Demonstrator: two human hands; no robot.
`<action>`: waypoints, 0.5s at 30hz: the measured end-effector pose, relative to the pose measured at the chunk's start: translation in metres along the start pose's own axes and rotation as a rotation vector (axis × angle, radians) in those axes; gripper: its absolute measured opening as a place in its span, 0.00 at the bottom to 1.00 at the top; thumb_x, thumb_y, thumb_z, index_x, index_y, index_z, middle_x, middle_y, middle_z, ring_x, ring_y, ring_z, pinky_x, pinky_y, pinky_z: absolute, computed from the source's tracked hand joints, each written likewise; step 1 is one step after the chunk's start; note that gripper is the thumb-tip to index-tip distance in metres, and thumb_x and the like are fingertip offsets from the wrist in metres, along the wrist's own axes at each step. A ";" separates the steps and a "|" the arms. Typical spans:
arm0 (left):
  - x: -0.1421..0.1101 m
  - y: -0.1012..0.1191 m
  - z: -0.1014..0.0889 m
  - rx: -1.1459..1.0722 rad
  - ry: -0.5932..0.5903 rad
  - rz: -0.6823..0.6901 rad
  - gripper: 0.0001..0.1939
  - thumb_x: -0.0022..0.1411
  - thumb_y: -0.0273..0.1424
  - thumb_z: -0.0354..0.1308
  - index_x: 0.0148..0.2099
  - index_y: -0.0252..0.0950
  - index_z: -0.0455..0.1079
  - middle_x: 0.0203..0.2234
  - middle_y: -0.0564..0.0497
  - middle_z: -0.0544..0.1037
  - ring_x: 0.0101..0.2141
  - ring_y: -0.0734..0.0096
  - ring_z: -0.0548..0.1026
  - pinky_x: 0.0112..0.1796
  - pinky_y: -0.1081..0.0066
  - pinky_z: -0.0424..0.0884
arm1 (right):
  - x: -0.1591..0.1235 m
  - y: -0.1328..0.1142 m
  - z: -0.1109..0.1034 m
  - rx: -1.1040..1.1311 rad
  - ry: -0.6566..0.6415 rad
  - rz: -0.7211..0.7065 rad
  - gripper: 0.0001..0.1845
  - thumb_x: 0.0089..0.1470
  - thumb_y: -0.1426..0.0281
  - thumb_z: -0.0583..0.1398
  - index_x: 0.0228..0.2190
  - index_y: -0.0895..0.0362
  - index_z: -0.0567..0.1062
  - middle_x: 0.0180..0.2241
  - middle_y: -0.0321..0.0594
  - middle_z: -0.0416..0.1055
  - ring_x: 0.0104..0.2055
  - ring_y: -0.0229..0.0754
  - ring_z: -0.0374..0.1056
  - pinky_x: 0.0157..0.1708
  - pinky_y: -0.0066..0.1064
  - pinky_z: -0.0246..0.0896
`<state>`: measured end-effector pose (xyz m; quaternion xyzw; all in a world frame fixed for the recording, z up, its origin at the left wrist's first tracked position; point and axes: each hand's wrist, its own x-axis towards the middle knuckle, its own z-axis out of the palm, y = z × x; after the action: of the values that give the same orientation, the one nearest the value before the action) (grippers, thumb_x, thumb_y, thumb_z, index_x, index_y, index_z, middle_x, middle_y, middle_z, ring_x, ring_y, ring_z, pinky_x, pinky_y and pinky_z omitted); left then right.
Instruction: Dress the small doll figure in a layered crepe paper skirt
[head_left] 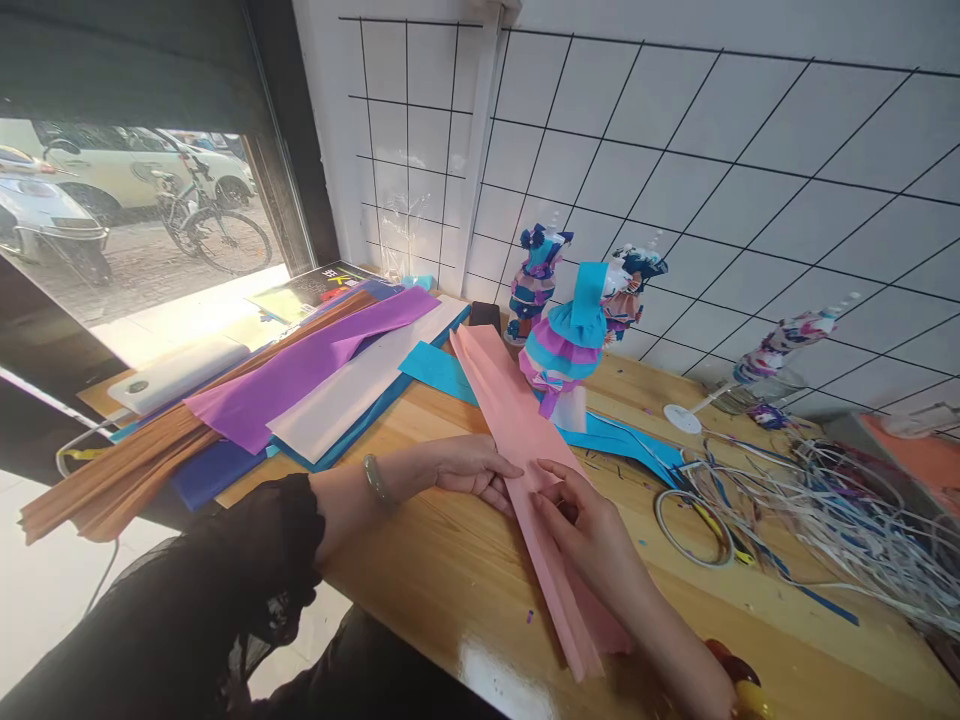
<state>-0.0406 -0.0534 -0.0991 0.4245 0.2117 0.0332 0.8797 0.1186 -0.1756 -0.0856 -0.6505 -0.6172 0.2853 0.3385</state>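
Observation:
A long strip of pink crepe paper (pixel 517 410) lies across the wooden table, with a fold along its near edge. My left hand (pixel 474 472) grips that left edge, thumb on top and fingers beneath. Close beside it, my right hand (pixel 581 520) pinches the folded paper between thumb and fingers. Behind the strip stands a small dress form (pixel 566 340) wearing tiers of turquoise, purple and pink ruffles. A turquoise crepe strip (pixel 439 370) runs partly under the pink one.
Purple (pixel 315 365), white (pixel 375 375) and brown crepe paper (pixel 142 470) lie at the left. Two decorated forms stand near the gridded wall, and another form (pixel 780 345) leans at the right. Tangled ribbons (pixel 847 530) and a tape roll (pixel 694 527) cover the right side.

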 end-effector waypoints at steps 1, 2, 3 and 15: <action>-0.001 0.001 0.000 0.000 0.001 0.009 0.16 0.51 0.27 0.63 0.44 0.28 0.72 0.35 0.43 0.79 0.35 0.66 0.78 0.39 0.65 0.73 | 0.000 -0.001 -0.001 -0.011 0.000 -0.003 0.23 0.55 0.63 0.55 0.51 0.58 0.68 0.28 0.37 0.72 0.29 0.41 0.67 0.29 0.30 0.61; -0.001 0.002 0.001 -0.001 0.002 0.018 0.16 0.51 0.27 0.63 0.44 0.29 0.72 0.35 0.43 0.79 0.35 0.65 0.78 0.40 0.64 0.73 | 0.000 -0.002 -0.002 -0.027 -0.001 -0.006 0.24 0.55 0.63 0.55 0.52 0.58 0.67 0.28 0.37 0.72 0.29 0.41 0.67 0.30 0.31 0.61; -0.002 0.003 0.001 -0.001 0.001 0.029 0.16 0.51 0.27 0.63 0.44 0.29 0.72 0.36 0.43 0.79 0.35 0.65 0.78 0.40 0.64 0.73 | -0.001 -0.003 -0.004 -0.047 -0.006 -0.004 0.24 0.55 0.63 0.55 0.52 0.58 0.66 0.28 0.37 0.72 0.30 0.41 0.68 0.31 0.31 0.61; -0.004 0.008 -0.010 0.072 0.026 0.055 0.16 0.50 0.26 0.62 0.44 0.29 0.71 0.36 0.41 0.79 0.33 0.63 0.78 0.38 0.61 0.74 | 0.019 0.023 -0.046 -0.372 0.184 0.072 0.21 0.52 0.62 0.55 0.44 0.59 0.73 0.33 0.44 0.75 0.30 0.44 0.68 0.29 0.33 0.58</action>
<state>-0.0468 -0.0417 -0.0969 0.4611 0.2124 0.0554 0.8598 0.1704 -0.1606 -0.0748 -0.7467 -0.6022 0.1178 0.2569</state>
